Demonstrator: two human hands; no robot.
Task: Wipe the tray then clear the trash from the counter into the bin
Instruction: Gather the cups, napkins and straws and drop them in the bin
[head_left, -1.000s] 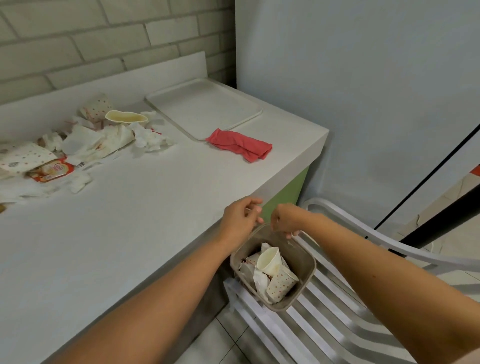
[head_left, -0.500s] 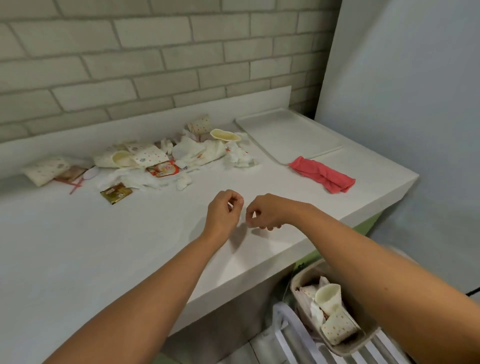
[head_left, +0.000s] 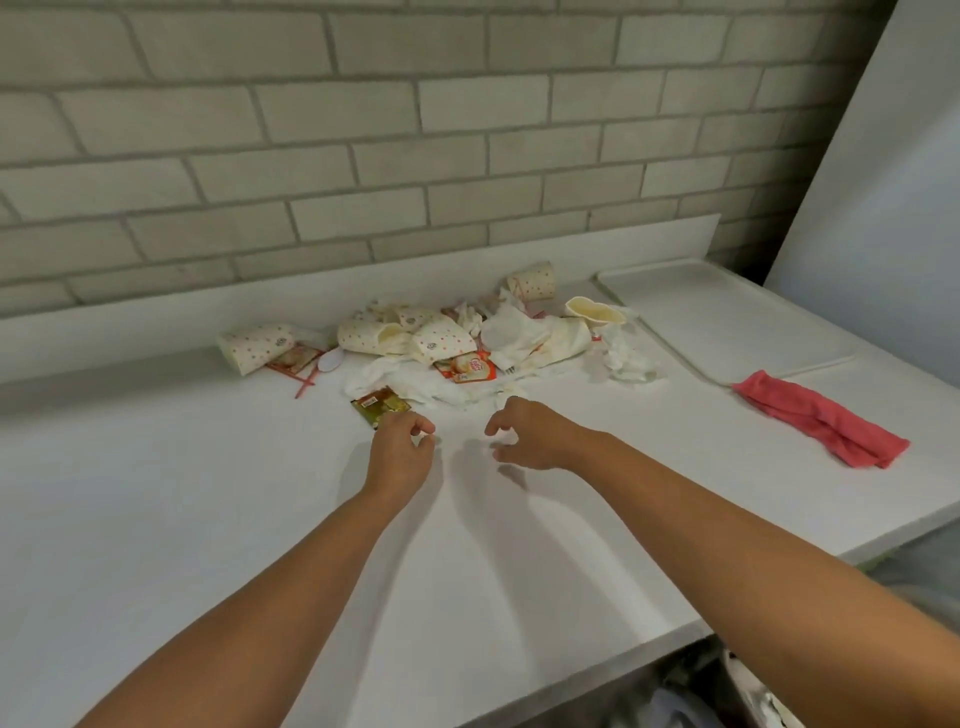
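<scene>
Trash (head_left: 457, 343) lies in a loose heap on the white counter (head_left: 208, 519), near the low upstand at the foot of the brick wall (head_left: 363, 130). The heap comprises dotted paper cups (head_left: 257, 345) lying on their sides, crumpled white napkins (head_left: 524, 332), a flattened cream cup (head_left: 592, 312), a red-and-orange sachet (head_left: 467, 366), thin red stirrers (head_left: 306, 382) and a green sachet (head_left: 382, 406) at the near edge. To the right of the heap, the white tray (head_left: 727, 317) lies flat in the far right corner of the counter, its surface bare. A pink cloth (head_left: 821, 421) lies bunched on the counter, one end touching the near rim of the tray. Both forearms extend over the counter toward the heap. The left hand (head_left: 402, 447) is just beside the green sachet, fingers loosely curled, thumb and forefinger close together, holding nothing. The right hand (head_left: 530, 436) is near the front napkins, fingers loosely curled and slightly spread, holding nothing. The two hands are apart, with bare counter between them.
</scene>
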